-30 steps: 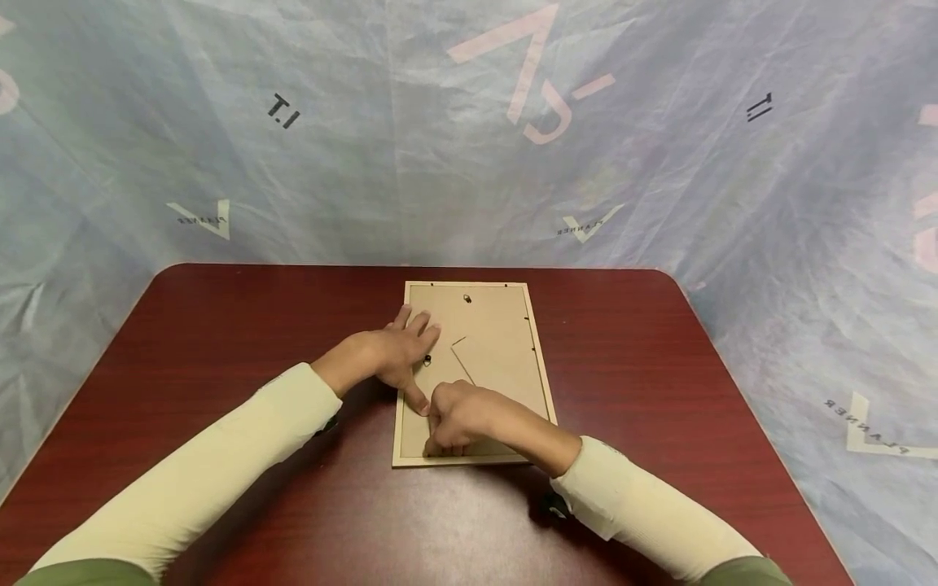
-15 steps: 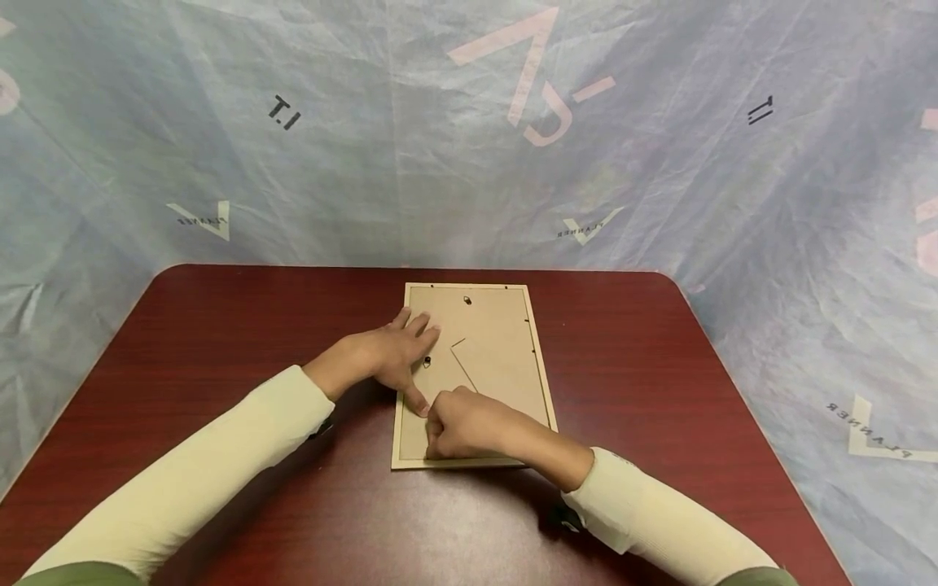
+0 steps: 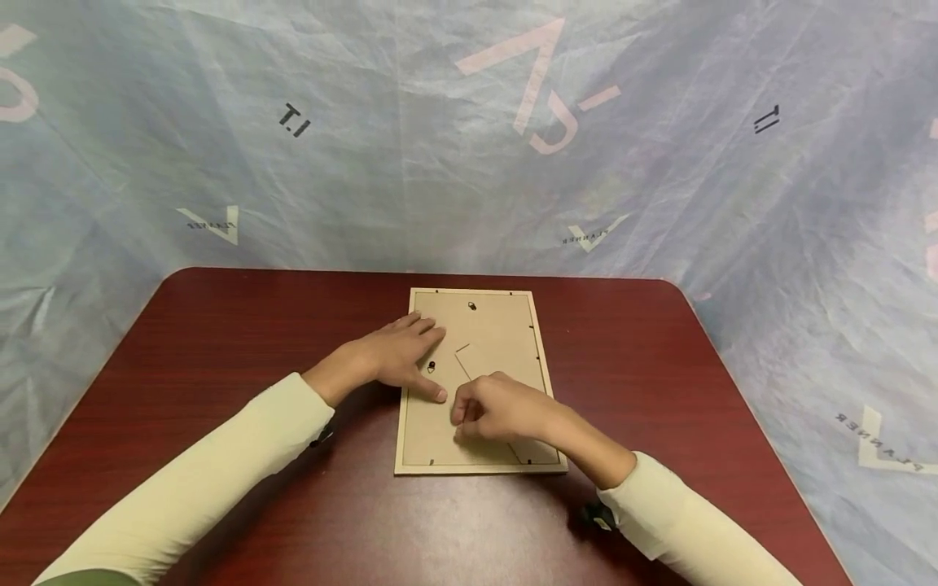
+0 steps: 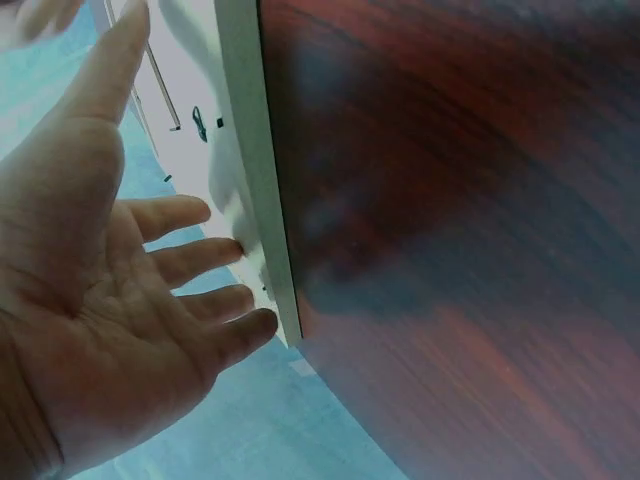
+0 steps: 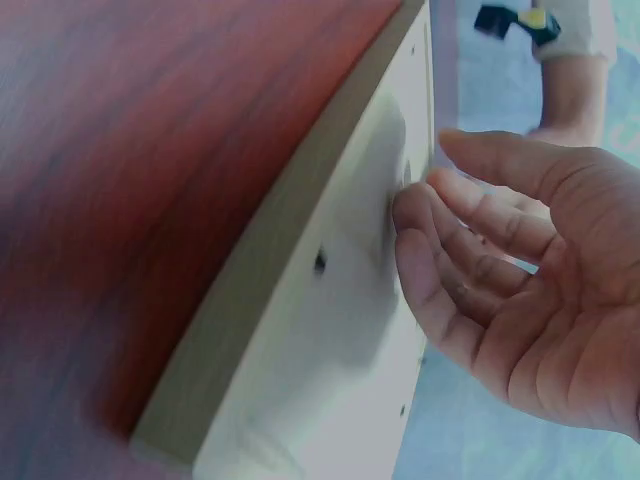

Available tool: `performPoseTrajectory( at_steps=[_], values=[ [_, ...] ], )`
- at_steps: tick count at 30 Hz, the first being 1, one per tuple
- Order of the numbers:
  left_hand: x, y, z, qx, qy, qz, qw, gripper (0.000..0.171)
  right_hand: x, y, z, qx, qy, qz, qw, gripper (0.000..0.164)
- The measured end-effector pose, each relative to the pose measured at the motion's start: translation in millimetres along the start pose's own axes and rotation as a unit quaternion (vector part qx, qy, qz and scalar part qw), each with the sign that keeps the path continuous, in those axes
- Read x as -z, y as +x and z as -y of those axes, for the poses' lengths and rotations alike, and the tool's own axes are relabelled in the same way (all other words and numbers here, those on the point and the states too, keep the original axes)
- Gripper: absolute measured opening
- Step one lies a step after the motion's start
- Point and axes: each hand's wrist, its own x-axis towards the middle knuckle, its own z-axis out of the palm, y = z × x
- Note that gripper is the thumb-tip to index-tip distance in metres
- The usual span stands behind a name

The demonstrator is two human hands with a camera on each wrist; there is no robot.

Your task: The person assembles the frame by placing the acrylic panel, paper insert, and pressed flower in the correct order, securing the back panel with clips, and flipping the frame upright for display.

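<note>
A picture frame lies face down on the table, its light wooden edge surrounding a tan backing board. Two small dark hanging rings are fixed to the board, one hanger near the far end and another hanger by the left side. Small dark tabs sit along the edges, including a near-left tab and a near-right tab. My left hand rests with spread fingers across the frame's left edge. Over the lower middle of the board, my right hand has loosely bent fingers and holds nothing.
The dark red wooden table extends around the frame on every side. A grey printed sheet hangs behind the table and along both sides. A dark wrist device sits under the right sleeve.
My right hand has lifted from the frame's near-left corner and moved right and slightly away, uncovering the near-left tab. My left thumb has shifted slightly up and right.
</note>
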Motion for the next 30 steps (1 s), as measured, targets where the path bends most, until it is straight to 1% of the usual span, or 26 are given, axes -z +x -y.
performPoseTrajectory(
  at_steps=[4, 6, 12, 16, 18, 21, 25, 29, 30],
  values=[
    [-4.0, 4.9, -4.3, -0.016, -0.003, -0.027, 0.9995, 0.114, 9.8, -4.6, -12.1, -0.015, 0.001, -0.030, 0.999, 0.008],
    [-6.8, 6.6, -6.6, -0.020, -0.007, -0.034, 0.9992, 0.113, 13.9, -6.4, -17.6, -0.021, -0.001, -0.043, 0.999, 0.007],
    [-15.1, 12.9, -8.0, -0.015, -0.025, -0.047, 0.9985, 0.113, 26.6, -7.5, -38.3, -0.020, -0.014, -0.084, 0.996, 0.007],
    [-16.8, 17.1, -7.5, -0.016, -0.032, -0.061, 0.9975, 0.114, 39.6, -6.3, -55.6, -0.028, -0.022, -0.118, 0.992, 0.006],
    [-16.9, 18.8, -6.7, -0.017, -0.034, -0.067, 0.9971, 0.115, 47.3, -3.3, -66.2, -0.029, -0.030, -0.136, 0.990, 0.006],
    [-14.7, 21.4, -6.3, -0.018, -0.024, -0.072, 0.9970, 0.120, 61.0, 3.1, -83.9, -0.037, -0.041, -0.162, 0.985, 0.006],
    [-13.4, 23.3, -4.8, -0.017, -0.020, -0.069, 0.9973, 0.127, 78.2, 14.9, -106.8, -0.051, -0.052, -0.178, 0.981, 0.010],
    [-14.7, 23.0, -5.6, -0.015, -0.033, -0.058, 0.9977, 0.130, 90.5, 25.5, -125.5, -0.042, -0.056, -0.188, 0.980, 0.018],
    [-15.2, 22.7, -6.3, -0.014, -0.035, -0.054, 0.9978, 0.131, 92.9, 30.0, -135.8, -0.034, -0.065, -0.195, 0.978, 0.021]
  ],
)
